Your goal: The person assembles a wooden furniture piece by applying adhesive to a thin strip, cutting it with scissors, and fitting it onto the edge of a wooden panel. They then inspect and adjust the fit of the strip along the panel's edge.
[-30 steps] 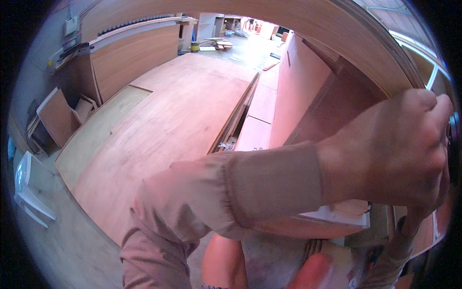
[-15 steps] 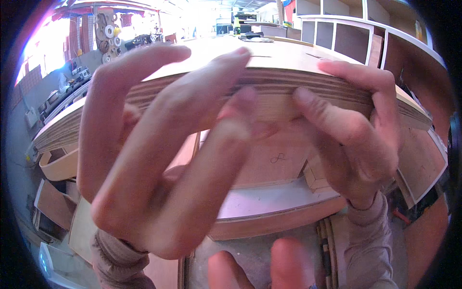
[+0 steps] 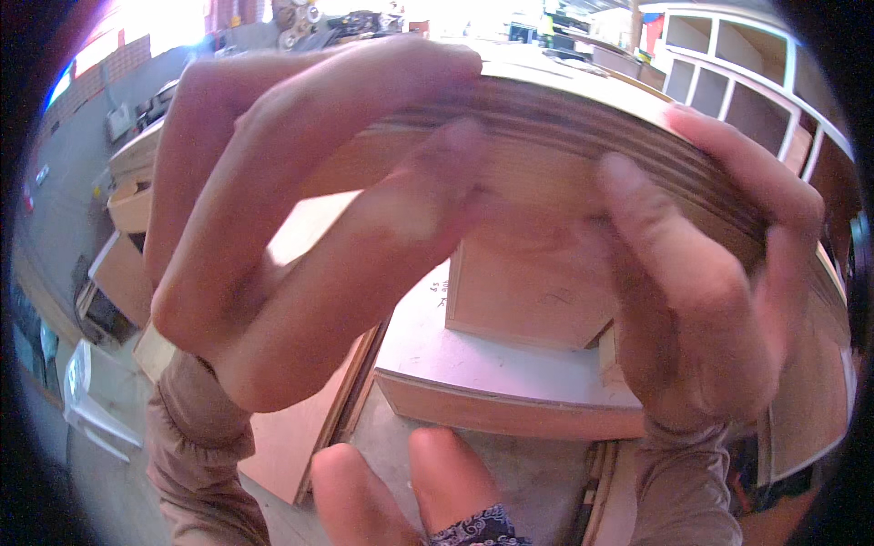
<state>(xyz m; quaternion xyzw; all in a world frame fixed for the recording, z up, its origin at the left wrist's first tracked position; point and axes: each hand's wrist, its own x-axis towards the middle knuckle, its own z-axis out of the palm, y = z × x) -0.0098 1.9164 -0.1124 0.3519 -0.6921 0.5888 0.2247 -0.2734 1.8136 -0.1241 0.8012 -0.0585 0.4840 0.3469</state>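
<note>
Both my hands are at the front edge of a thick plywood board [image 3: 569, 123], whose side shows dark and light layers. My left hand [image 3: 246, 173] is closed in a pinch over this edge, fingertips at the upper rim and thumb against the layered side. Further right, my right hand [image 3: 701, 291] has its index finger along the top and its thumb pressed to the lighter wood band [image 3: 537, 168] under the layers. Its other fingers curl below, partly hidden. Whether anything thin lies under the fingertips I cannot make out.
Beneath the board stands a wooden box [image 3: 523, 287] on a white-topped base [image 3: 473, 359]. A plywood sheet [image 3: 300, 419] leans low on the left, near a pale plastic stool [image 3: 91, 400]. White-edged shelving [image 3: 737, 91] fills the far right. My knees [image 3: 451, 473] are below.
The view has shifted, so the shelving and board appear further right. My left fingers and thumb have come slightly closer together on the edge. The right hand keeps a similar grip.
</note>
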